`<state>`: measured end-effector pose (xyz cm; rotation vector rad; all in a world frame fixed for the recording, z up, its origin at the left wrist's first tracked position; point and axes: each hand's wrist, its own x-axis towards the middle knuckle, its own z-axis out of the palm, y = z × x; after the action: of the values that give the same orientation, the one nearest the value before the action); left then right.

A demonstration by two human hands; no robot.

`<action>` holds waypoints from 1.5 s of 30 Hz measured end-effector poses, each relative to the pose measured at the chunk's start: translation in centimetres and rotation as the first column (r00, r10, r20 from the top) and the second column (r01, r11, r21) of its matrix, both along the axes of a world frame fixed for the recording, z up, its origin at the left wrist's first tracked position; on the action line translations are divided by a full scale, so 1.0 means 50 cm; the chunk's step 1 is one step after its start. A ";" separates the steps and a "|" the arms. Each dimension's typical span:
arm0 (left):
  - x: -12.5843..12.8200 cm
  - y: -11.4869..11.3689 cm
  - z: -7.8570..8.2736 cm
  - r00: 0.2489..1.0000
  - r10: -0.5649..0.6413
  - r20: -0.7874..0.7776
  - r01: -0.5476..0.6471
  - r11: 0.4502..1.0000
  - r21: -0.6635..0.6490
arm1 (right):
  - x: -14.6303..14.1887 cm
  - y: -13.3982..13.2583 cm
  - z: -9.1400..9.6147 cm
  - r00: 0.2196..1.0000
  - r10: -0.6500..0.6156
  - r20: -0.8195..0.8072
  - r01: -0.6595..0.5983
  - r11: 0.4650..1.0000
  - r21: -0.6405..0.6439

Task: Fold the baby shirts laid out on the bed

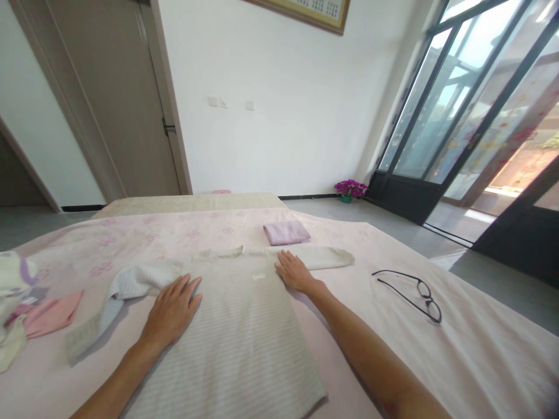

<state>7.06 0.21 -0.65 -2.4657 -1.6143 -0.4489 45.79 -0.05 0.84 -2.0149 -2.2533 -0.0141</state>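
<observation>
A pale striped long-sleeved shirt [244, 326] lies spread out on the pink-covered table, its neckline toward the far side. My left hand [172, 308] rests flat on the shirt near the left shoulder, fingers extended and slightly apart. The left sleeve beyond it is bent and rumpled, with its cuff toward me. On the right shoulder, where the sleeve joins, my right hand [292, 269] lies flat with fingers stretched out. The right sleeve runs nearly straight out to the right. Just past the collar sits a folded lilac cloth [286, 233].
Black-framed glasses [421, 294] lie on the pink tablecloth [471, 343] to the right. A heap of clothes, including a pink piece [55, 314], is at the left edge. Beyond the table are a potted purple flower [350, 189] on the floor and glass doors.
</observation>
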 end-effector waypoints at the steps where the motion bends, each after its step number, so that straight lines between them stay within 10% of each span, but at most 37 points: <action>1: 0.000 -0.001 0.001 1.000 -0.001 0.002 0.001 1.000 -0.004 | -0.007 0.003 -0.006 1.000 0.018 0.007 -0.018 1.000 -0.012; 14: 0.003 -0.003 0.006 1.000 0.015 -0.014 -0.015 1.000 -0.018 | 0.283 -0.048 0.026 0.826 -0.559 0.069 0.562 0.827 -0.023; 30: 0.006 -0.006 0.012 0.999 0.032 0.030 -0.031 0.999 -0.036 | -0.143 0.158 0.092 0.991 -0.071 -0.110 0.074 0.997 0.017; 45: 0.006 -0.003 0.014 0.999 0.037 0.036 -0.036 0.999 -0.041 | -0.165 0.227 0.087 0.985 -0.140 -0.098 0.132 0.987 -0.090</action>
<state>7.35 0.07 0.02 -2.4668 -1.6961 -0.4630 37.55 11.29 5.19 -2.1543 -2.0835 0.1718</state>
